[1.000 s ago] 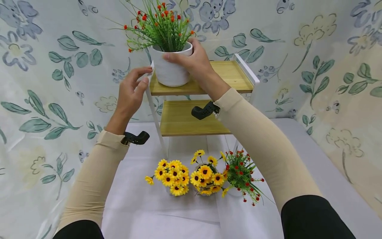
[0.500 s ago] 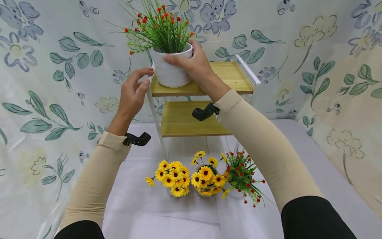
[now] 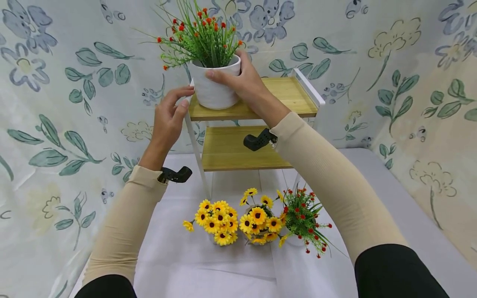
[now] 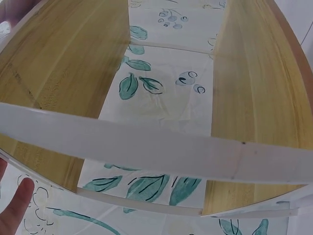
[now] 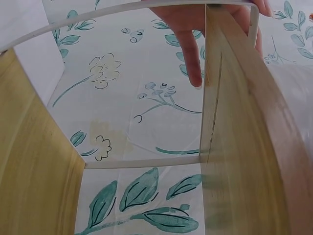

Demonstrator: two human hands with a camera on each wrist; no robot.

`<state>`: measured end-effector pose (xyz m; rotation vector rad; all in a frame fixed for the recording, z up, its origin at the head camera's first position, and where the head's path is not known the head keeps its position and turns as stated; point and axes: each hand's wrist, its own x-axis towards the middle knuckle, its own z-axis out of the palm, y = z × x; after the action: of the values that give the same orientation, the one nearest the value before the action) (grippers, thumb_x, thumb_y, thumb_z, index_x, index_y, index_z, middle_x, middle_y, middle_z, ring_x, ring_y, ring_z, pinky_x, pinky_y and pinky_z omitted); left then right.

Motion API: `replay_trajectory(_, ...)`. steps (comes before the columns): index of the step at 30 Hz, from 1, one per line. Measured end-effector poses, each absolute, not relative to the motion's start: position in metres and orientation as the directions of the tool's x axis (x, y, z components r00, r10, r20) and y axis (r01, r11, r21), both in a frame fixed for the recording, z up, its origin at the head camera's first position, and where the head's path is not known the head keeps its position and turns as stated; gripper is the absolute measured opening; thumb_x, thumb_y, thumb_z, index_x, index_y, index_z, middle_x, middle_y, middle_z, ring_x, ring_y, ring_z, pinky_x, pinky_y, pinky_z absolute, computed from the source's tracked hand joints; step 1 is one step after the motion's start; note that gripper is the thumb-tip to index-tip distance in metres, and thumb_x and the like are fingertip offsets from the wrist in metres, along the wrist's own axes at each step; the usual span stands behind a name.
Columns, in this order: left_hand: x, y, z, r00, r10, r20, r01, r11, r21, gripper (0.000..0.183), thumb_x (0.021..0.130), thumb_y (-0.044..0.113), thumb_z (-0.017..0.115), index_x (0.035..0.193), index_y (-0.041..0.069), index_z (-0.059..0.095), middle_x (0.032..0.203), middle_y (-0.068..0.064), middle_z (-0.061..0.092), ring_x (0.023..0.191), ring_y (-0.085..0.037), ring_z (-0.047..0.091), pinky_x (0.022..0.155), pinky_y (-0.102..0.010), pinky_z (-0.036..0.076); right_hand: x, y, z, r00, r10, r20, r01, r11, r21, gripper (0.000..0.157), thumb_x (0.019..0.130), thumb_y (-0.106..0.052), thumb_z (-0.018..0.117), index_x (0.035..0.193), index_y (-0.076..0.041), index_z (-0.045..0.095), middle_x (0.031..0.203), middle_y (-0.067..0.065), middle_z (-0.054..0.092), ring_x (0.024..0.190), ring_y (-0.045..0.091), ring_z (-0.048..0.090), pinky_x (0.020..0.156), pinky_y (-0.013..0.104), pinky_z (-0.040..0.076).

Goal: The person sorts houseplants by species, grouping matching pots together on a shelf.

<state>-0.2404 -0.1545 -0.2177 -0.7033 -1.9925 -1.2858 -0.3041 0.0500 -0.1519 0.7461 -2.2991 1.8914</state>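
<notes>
My right hand [image 3: 249, 80] grips a white flowerpot [image 3: 214, 91] from its right side, thumb across the front and fingers round the back. Grass with small orange-red flowers [image 3: 212, 37] fills the pot, which stands upright at the left end of the rack's wooden top shelf [image 3: 287, 97]. My left hand [image 3: 169, 118] is beside the white left side rail of that shelf, fingers lightly bent, fingertips at the rail and thumb apart. In the right wrist view my left hand [image 5: 193, 29] shows past the rack's end, one finger pointing down. The pot is hidden from both wrist views.
A lower wooden shelf [image 3: 242, 147] sits under the top one. Before the rack, two bunches of yellow flowers [image 3: 218, 221] [image 3: 258, 219] and a red-flowered plant [image 3: 303, 219] stand on the white cloth [image 3: 208, 273]. A floral-patterned backdrop [image 3: 398, 82] rises behind.
My left hand has shifted slightly right along with its forearm, staying at the left rail. My right hand keeps its grip on the flowerpot, which stays in place on the top shelf.
</notes>
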Motion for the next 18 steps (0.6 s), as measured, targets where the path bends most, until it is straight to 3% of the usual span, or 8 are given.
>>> replay_trajectory(9, -0.245, -0.149, -0.223, -0.61, 0.057, 0.79, 0.748, 0.369, 0.551, 0.048, 0.09, 0.025, 0.038, 0.12, -0.008, 0.056, 0.133, -0.02, 0.053, 0.132, -0.02, 0.044, 0.098, -0.042, 0.044, -0.3, 0.055, -0.153, -0.865, -0.343, 0.367, -0.431, 0.133, -0.892, 0.092, 0.078, -0.034, 0.076, 0.149, -0.024, 0.019, 0.134, 0.004, 0.046, 0.121, 0.014, 0.047, 0.1, 0.022, 0.037)
replay_trajectory(18, -0.248, -0.148, -0.224, -0.592, 0.028, 0.806, 0.757, 0.363, 0.543, 0.049, 0.089, 0.026, 0.038, 0.118, -0.01, 0.056, 0.131, -0.022, 0.054, 0.132, -0.024, 0.044, 0.102, -0.034, 0.04, -0.278, 0.082, -0.149, -0.855, -0.372, 0.362, -0.431, 0.118, -0.895, 0.097, 0.08, -0.033, 0.073, 0.154, -0.029, 0.011, 0.155, -0.001, 0.027, 0.138, 0.011, 0.03, 0.11, 0.027, 0.031)
